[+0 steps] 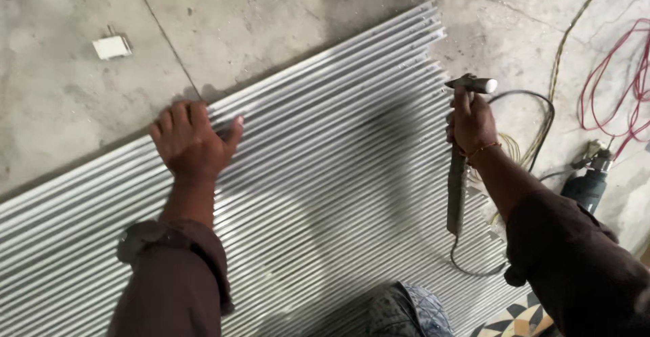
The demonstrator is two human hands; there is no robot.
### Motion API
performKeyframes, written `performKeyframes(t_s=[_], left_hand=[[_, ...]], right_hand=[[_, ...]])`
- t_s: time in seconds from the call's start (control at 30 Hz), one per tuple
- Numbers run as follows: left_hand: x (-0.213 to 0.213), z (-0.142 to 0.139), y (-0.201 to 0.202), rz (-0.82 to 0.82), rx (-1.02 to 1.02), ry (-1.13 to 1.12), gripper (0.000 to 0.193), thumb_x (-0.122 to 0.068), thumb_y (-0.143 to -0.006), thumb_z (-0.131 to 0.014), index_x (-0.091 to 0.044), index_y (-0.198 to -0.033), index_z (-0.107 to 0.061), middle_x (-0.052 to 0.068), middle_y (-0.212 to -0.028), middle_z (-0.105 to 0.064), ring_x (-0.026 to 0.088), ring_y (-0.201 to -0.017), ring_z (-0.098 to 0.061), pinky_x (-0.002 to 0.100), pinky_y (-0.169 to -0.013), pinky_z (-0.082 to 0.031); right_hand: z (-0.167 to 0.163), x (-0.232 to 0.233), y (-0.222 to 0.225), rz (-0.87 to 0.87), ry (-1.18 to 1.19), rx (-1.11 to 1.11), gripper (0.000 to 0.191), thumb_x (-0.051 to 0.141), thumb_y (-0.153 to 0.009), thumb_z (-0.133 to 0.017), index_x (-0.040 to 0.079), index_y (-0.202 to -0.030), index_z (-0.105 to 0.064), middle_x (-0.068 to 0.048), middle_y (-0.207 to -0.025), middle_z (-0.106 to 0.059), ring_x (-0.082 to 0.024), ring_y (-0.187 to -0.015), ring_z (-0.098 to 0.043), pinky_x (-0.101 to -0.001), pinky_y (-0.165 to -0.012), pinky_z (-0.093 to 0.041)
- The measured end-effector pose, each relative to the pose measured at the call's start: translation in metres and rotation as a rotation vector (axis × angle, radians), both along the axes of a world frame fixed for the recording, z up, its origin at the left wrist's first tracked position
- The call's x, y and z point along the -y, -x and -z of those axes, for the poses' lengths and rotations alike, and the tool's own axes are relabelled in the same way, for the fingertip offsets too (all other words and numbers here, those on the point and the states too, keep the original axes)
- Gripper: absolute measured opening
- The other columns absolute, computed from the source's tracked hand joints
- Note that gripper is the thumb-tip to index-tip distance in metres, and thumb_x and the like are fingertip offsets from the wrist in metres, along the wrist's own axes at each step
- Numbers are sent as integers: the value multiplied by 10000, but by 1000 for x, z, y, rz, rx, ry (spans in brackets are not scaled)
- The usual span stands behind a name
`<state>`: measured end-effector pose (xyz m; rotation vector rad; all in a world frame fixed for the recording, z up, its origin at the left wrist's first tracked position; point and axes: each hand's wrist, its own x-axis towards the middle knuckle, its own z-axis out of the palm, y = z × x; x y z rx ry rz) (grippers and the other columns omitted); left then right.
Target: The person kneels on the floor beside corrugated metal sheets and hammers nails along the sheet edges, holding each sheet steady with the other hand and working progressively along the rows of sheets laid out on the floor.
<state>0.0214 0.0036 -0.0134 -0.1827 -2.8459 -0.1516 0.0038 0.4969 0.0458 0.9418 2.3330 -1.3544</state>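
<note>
Overhead, two hands and one tool. Left hand (191,142) lies flat on the slats (325,174), fingers spread and straight, thumb splayed toward the right; it grips nothing, only presses down near the panel's upper edge. Right hand (472,122) is closed in a fist round the hammer (459,174), fingers wrapped about the upper shaft just under the head. One hammer: short metal head at top, pointing right, long grey handle hanging down past the wrist, upright, over the right edge of the slats (contact with them cannot be told). A red thread band sits on the right wrist. Both sleeves are dark brown.

Slats: one panel of many thin pale metal ribs, too many to count, lying side by side and running diagonally from lower left to upper right. Their upper-right ends are slightly staggered.

One small white block (112,47) lies on the floor at upper left, well apart from the panel. One power tool (588,180), dark blue-green body, lies at right near the right forearm. Cables: a red one (613,73) looped at far right, a black one (535,107) curving behind the hammer, a yellowish one beside it.

Surface: bare grey concrete floor (271,19), dusty, with a scored joint line and cracks. A patterned knee (409,310) shows at bottom centre, and a bit of patterned tile (518,322) at bottom right.
</note>
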Motion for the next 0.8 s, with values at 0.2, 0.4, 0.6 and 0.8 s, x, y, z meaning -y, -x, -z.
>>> performKeyframes(t_s=[0.2, 0.4, 0.6, 0.8], left_hand=[[-22, -11, -13, -128, 64, -39, 761, -708, -1041, -653, -77, -1464, -602, 212, -1328, -547, 467, -1297, -491, 718, -1147, -240], [-31, 4, -29, 1, 119, -60, 1086, -934, -1002, -454, -52, -1634, -488, 261, -1574, -452, 515, -1471, -380, 788, -1133, -53], [-29, 4, -28, -38, 228, -17, 1065, -929, -1041, -398, -74, -1676, -445, 273, -1614, -438, 536, -1497, -365, 775, -1163, -35], [-27, 5, -21, -44, 249, 4, 1006, -900, -1027, -394, -132, -1676, -352, 269, -1622, -429, 519, -1499, -371, 756, -1180, -46]], right_hand=[[-13, -3, 5, -177, -261, 99, 473, 514, -1065, -499, 65, -947, -591, -65, -628, -580, -162, -489, -576, -353, -464, -449], [11, -3, 32, -394, -516, -52, 482, 501, -1078, -534, 37, -1119, -660, -221, -831, -691, -426, -778, -669, -510, -665, -518], [22, -8, 49, -485, -567, 59, 539, 538, -1062, -499, 32, -1117, -679, -279, -931, -693, -533, -951, -632, -593, -784, -493], [28, -12, 53, -501, -616, 197, 545, 569, -1058, -518, 71, -1102, -733, -260, -929, -714, -507, -961, -660, -571, -837, -521]])
